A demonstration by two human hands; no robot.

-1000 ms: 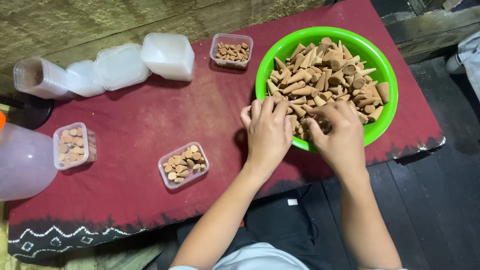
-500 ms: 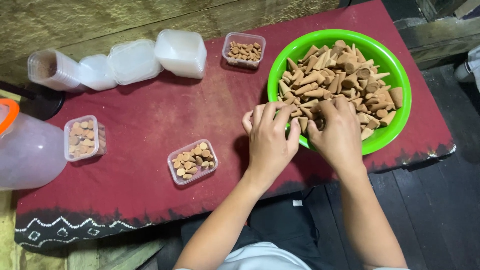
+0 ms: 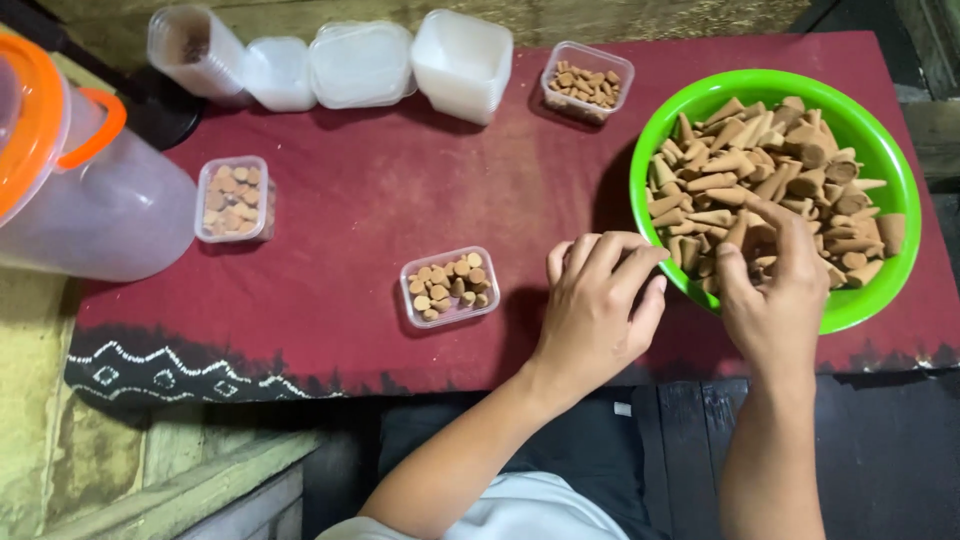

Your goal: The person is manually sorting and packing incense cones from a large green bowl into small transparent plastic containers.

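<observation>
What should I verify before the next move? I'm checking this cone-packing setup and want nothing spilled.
1. Right hand reaches the cones in the green bowl: ok, fingers are on the pile.
2. Left hand free: cannot tell, its fingers curl and may hide cones.
3. Nearest small box within reach and upright: ok, though it looks nearly full.
4. Bowl fully on the red cloth: ok, but close to the front edge.
5. Spare empty boxes at hand: ok, stacked at the far edge.
</observation>
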